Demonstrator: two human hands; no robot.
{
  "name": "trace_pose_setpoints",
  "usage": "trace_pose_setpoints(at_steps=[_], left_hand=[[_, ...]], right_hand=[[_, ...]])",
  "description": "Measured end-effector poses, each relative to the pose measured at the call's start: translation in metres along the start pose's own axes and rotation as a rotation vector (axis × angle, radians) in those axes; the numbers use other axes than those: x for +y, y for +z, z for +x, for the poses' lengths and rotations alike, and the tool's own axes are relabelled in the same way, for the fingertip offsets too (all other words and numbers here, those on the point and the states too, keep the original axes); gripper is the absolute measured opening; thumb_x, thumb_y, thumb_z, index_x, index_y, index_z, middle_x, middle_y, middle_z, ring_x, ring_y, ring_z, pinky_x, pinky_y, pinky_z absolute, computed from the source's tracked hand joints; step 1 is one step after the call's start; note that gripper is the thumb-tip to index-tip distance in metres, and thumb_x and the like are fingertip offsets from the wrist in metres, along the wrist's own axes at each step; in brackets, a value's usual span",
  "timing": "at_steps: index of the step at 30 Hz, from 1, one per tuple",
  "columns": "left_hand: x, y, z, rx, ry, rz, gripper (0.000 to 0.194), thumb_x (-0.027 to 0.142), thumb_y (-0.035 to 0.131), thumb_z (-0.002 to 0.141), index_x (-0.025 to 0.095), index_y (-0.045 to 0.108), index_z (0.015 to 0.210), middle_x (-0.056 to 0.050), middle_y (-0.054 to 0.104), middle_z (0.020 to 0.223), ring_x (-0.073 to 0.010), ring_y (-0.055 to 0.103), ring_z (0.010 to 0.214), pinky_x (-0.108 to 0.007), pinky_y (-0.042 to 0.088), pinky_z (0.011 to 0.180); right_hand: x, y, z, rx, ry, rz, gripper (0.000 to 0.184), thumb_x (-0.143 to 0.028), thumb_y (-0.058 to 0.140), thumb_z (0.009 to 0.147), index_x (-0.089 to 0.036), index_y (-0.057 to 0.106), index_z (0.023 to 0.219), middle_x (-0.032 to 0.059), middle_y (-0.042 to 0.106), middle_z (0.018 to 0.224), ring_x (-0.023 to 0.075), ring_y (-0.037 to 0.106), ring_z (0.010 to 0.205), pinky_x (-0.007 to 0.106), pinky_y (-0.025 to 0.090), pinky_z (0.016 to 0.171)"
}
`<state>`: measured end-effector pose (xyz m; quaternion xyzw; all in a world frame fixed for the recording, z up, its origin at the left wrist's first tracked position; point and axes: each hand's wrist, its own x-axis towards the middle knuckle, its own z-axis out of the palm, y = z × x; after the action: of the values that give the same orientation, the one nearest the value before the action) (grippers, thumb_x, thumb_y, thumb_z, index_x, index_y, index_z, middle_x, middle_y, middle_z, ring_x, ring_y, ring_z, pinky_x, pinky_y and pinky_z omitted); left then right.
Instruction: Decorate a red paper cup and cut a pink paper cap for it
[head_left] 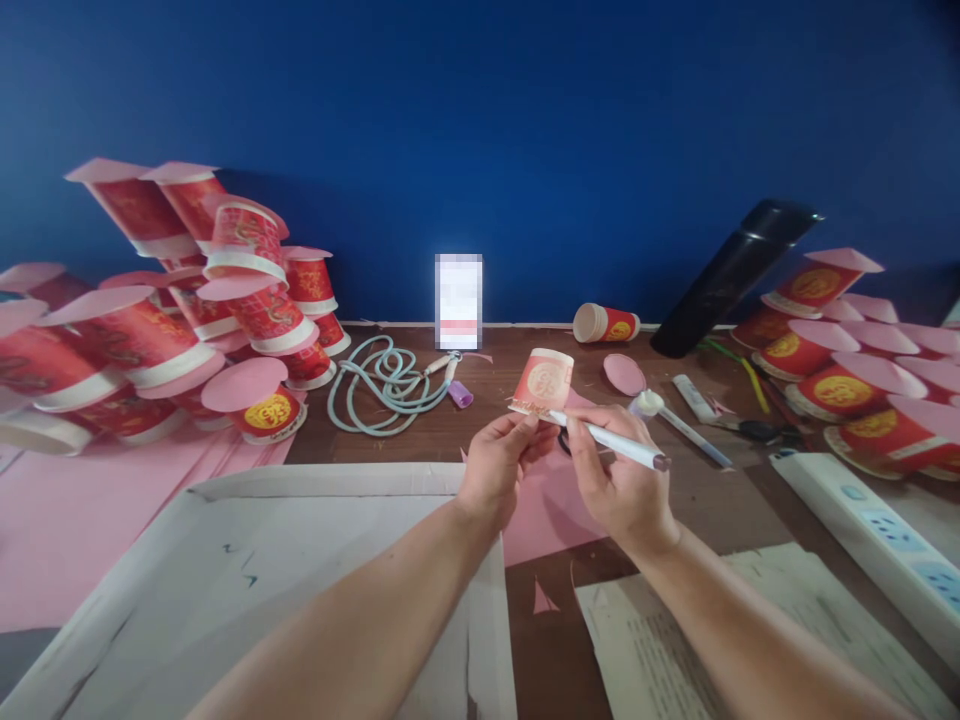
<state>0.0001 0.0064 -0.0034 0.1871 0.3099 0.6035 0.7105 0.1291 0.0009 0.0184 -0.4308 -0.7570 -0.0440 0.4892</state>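
Note:
A red and white paper cup with a pale round emblem is gripped near its lower rim by my left hand. In my right hand is a white marker pen, its dark end pointing right and its other end at the cup's lower rim. Brownish marks run along that rim. Under my hands lies pink paper. Just beyond, a pink paper disc and another red paper cup, lying on its side, rest on the brown table.
Stacks of red cups with pink discs stand left and right. A coiled cable, lit phone, black bottle, glue stick, power strip, printed sheets and a white cardboard tray surround my hands.

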Motion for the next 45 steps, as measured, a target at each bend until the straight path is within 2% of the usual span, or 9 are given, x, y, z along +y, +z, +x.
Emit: trace_pose_setpoints(at_steps=[16, 26, 34, 45], left_hand=[[0.0016, -0.0006, 0.0015, 0.046, 0.002, -0.013, 0.024, 0.028, 0.084, 0.064, 0.012, 0.068, 0.074, -0.005, 0.07, 0.074, -0.0137, 0.068, 0.075, -0.028, 0.05, 0.082], [0.0016, -0.0008, 0.0011, 0.034, -0.002, -0.026, 0.023, 0.027, 0.083, 0.065, 0.012, 0.068, 0.073, -0.005, 0.07, 0.073, -0.0133, 0.067, 0.073, -0.027, 0.051, 0.08], [0.0039, -0.0008, 0.0013, 0.049, -0.035, -0.028, 0.02, 0.025, 0.081, 0.065, 0.012, 0.067, 0.072, -0.006, 0.071, 0.074, -0.0152, 0.068, 0.073, -0.029, 0.051, 0.08], [0.0054, 0.0008, -0.0003, 0.047, -0.035, -0.048, 0.017, 0.023, 0.08, 0.067, 0.012, 0.068, 0.074, -0.006, 0.071, 0.074, -0.0133, 0.067, 0.07, -0.027, 0.051, 0.077]], right_hand=[[0.0052, 0.0009, -0.0058, 0.023, 0.063, -0.001, 0.009, -0.022, 0.058, 0.089, -0.02, 0.062, 0.097, 0.005, 0.068, 0.087, 0.0211, 0.065, 0.083, 0.037, 0.051, 0.078], [0.0012, 0.0013, -0.0008, 0.001, -0.003, -0.006, 0.007, -0.021, 0.057, 0.09, -0.019, 0.062, 0.093, 0.0051, 0.069, 0.083, 0.0208, 0.065, 0.082, 0.037, 0.05, 0.08], [0.0054, 0.001, -0.0027, 0.02, 0.059, -0.025, 0.008, -0.024, 0.055, 0.09, -0.021, 0.062, 0.093, 0.0048, 0.069, 0.083, 0.021, 0.065, 0.081, 0.036, 0.05, 0.077], [0.0005, 0.0005, -0.0028, 0.007, 0.047, -0.002, 0.008, -0.023, 0.057, 0.09, -0.021, 0.063, 0.094, 0.0045, 0.069, 0.084, 0.0204, 0.066, 0.081, 0.036, 0.051, 0.076]])
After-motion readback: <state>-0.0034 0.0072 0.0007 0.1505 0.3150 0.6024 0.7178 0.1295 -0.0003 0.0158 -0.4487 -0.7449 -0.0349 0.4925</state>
